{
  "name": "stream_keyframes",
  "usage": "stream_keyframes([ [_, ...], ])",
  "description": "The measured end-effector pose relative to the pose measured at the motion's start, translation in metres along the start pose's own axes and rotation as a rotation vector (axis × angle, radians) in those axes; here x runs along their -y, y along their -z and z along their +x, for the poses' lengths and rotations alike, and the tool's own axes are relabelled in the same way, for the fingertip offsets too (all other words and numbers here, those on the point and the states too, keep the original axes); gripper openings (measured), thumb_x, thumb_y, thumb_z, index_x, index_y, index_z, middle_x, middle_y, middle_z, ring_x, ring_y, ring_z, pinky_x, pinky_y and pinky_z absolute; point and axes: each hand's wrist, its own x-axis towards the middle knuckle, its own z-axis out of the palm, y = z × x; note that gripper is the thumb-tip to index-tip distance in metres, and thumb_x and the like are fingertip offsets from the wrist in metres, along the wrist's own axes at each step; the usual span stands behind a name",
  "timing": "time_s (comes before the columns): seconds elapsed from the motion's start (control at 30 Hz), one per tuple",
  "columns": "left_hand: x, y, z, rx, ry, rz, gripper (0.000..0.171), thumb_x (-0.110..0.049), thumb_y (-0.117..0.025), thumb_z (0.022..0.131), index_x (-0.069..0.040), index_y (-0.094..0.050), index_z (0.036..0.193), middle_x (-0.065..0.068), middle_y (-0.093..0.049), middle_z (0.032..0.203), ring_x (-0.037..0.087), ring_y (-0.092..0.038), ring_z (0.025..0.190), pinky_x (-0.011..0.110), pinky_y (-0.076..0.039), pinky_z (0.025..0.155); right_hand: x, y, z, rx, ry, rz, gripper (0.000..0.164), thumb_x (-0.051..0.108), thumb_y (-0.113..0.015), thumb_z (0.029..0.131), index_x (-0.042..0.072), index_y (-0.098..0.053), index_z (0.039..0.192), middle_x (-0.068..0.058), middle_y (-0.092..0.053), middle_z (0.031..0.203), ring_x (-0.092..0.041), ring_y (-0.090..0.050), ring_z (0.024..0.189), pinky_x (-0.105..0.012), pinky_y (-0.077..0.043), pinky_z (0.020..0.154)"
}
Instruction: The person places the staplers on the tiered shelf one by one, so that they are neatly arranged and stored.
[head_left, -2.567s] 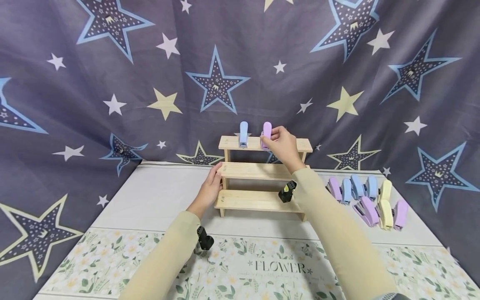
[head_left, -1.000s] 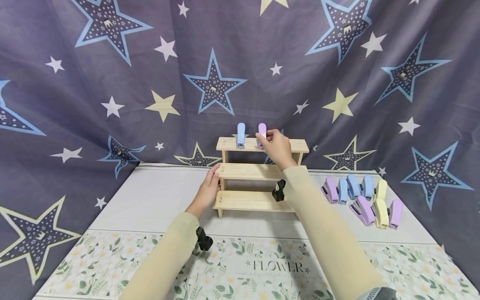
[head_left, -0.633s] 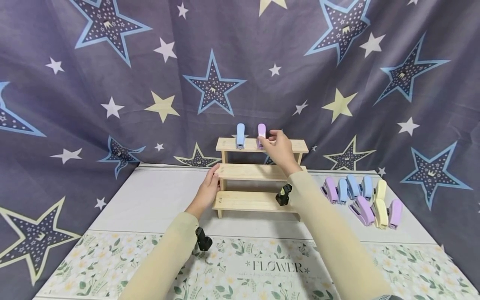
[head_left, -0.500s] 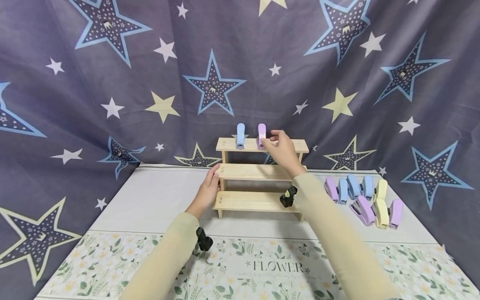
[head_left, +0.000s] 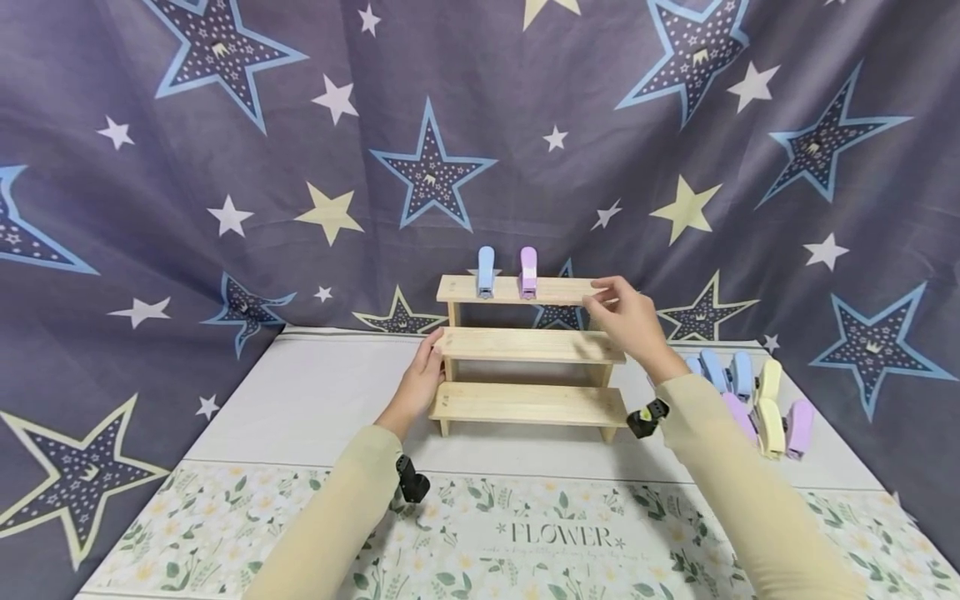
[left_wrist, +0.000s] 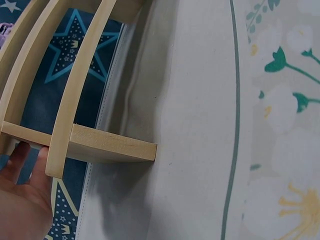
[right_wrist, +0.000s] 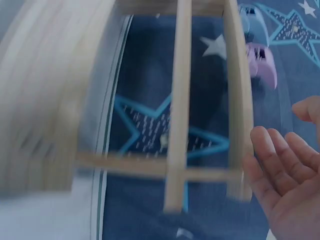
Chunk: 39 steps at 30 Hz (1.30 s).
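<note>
A three-tier wooden display rack [head_left: 529, 406] stands at the middle of the table. On its top tier a blue stapler [head_left: 486, 272] and a purple stapler [head_left: 528, 273] stand upright side by side, a gap between them. My left hand [head_left: 416, 385] grips the left end of the rack around the middle tier; its fingers [left_wrist: 39, 172] reach behind the wood in the left wrist view. My right hand [head_left: 628, 321] is off the purple stapler, near the right end of the top tier. Its fingers [right_wrist: 280, 160] are spread and relaxed, holding nothing.
More staplers lie at the table's right side, including a blue one [head_left: 741, 375], a yellow one [head_left: 770, 427] and a purple one [head_left: 800, 429]; my right forearm partly covers this group. A dark star-printed curtain [head_left: 285, 167] hangs close behind the rack. A floral cloth [head_left: 225, 517] covers the table's front.
My right hand first held the purple stapler on the top tier, then let go of it and moved right and a little down. My left hand has stayed on the rack.
</note>
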Motion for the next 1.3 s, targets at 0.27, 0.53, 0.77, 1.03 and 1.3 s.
stream_keyframes([
  [0.27,-0.003,0.0,-0.003,-0.005,0.007,0.001,0.047,-0.026,-0.026,0.112,-0.021,-0.026,0.159,0.017,-0.033,0.159,0.035,-0.043,0.137,0.045,-0.04,0.113,-0.04,0.029,-0.02,0.015,-0.041,-0.092,0.035,0.025,-0.062,0.1,0.0,-0.061,0.125,-0.02,-0.071,0.109,-0.036,-0.067,0.101,-0.05,-0.054,0.085],
  [0.53,-0.001,-0.001,-0.001,-0.003,0.013,0.005,0.048,-0.026,-0.027,0.112,-0.02,-0.025,0.16,0.019,-0.033,0.158,0.037,-0.043,0.138,0.047,-0.04,0.112,-0.078,0.05,-0.04,0.094,-0.152,-0.19,0.039,0.025,-0.061,0.098,-0.004,-0.059,0.125,-0.026,-0.068,0.115,-0.042,-0.065,0.104,-0.054,-0.055,0.086],
  [0.77,-0.007,0.0,-0.004,-0.004,0.01,-0.009,0.048,-0.024,-0.026,0.112,-0.017,-0.025,0.16,0.021,-0.035,0.157,0.037,-0.042,0.138,0.048,-0.038,0.113,-0.109,0.053,-0.052,0.116,-0.168,-0.236,0.04,0.02,-0.066,0.095,-0.009,-0.06,0.122,-0.026,-0.07,0.109,-0.045,-0.064,0.102,-0.054,-0.053,0.084],
  [1.03,-0.002,-0.001,0.0,-0.008,0.002,0.004,0.048,-0.026,-0.026,0.112,-0.018,-0.025,0.16,0.02,-0.034,0.157,0.037,-0.042,0.138,0.047,-0.039,0.113,-0.129,0.051,-0.063,0.18,-0.196,-0.297,0.05,0.022,-0.066,0.095,-0.014,-0.055,0.128,-0.028,-0.068,0.11,-0.047,-0.064,0.102,-0.055,-0.054,0.083],
  [1.3,-0.002,-0.001,-0.002,-0.016,0.013,0.021,0.048,-0.026,-0.026,0.112,-0.02,-0.026,0.159,0.018,-0.034,0.158,0.036,-0.043,0.138,0.046,-0.039,0.113,-0.135,0.045,-0.067,0.213,-0.216,-0.345,0.051,0.022,-0.067,0.092,-0.016,-0.058,0.125,-0.031,-0.068,0.109,-0.048,-0.065,0.1,-0.053,-0.057,0.079],
])
